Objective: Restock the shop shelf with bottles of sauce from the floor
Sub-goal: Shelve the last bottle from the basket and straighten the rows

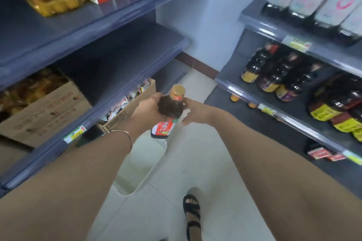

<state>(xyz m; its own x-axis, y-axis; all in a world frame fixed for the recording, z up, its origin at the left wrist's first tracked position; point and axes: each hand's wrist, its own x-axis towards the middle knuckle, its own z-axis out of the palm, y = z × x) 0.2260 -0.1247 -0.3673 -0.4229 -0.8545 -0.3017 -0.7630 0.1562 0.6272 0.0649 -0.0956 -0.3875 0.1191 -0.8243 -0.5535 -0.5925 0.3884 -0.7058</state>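
While upright, sauce bottle (pixel 170 107) within left grip (pixel 149 108).

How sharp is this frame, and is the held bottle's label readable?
Head view: motion blur softens everything, worst on the dark bottles at right; head view: the sauce bottle shows large label characters clearly enough, small print smears; head view: the wide lens bows the upper left shelf edge; light is even, only small glints.
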